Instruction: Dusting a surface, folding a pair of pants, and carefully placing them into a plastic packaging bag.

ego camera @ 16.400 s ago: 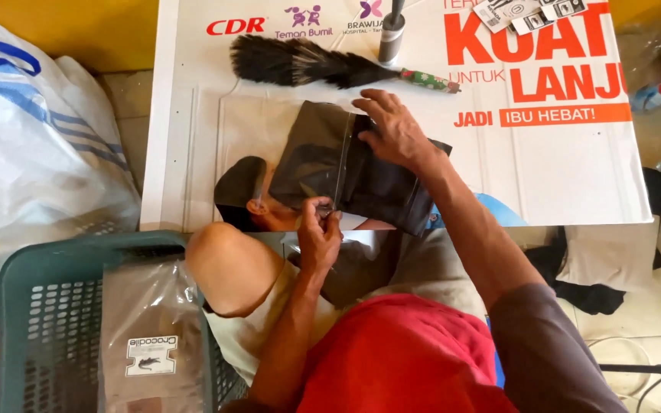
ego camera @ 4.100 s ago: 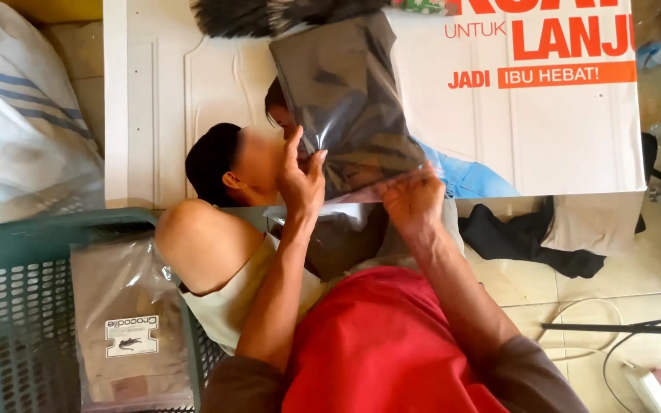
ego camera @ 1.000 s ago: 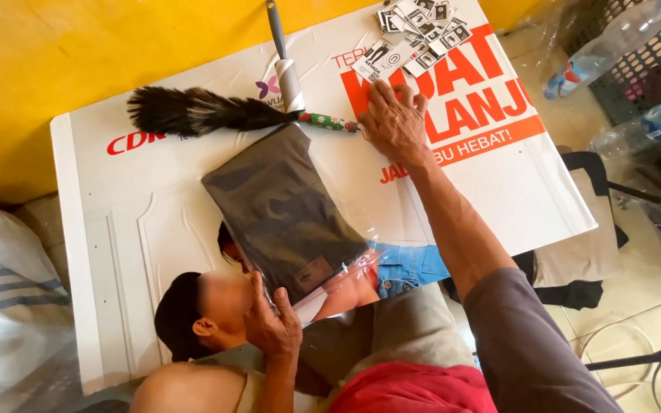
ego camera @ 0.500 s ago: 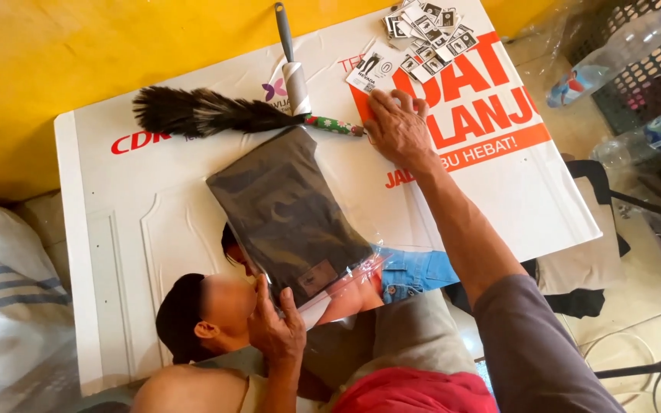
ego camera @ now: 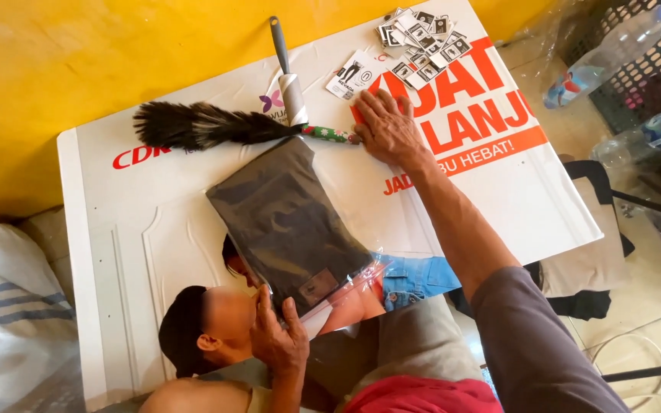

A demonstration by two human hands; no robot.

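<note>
Clear-bagged dark garment (ego camera: pixel 288 222) — near edge pinched by left hand (ego camera: pixel 278 340) — right hand (ego camera: pixel 389 128) spread flat beside paper tags (ego camera: pixel 415 42).

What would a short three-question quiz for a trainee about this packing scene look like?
1. True or false: the left hand holds the open end of the clear plastic bag with the dark folded garment.
2. Which lies nearest the right hand?
A. the dark feather duster with a green patterned handle
B. the pile of small black-and-white paper tags
C. the clear plastic bottle
3. Fill in: the bagged garment lies on a white printed ____.

Key: 1 true; 2 B; 3 board.
</note>
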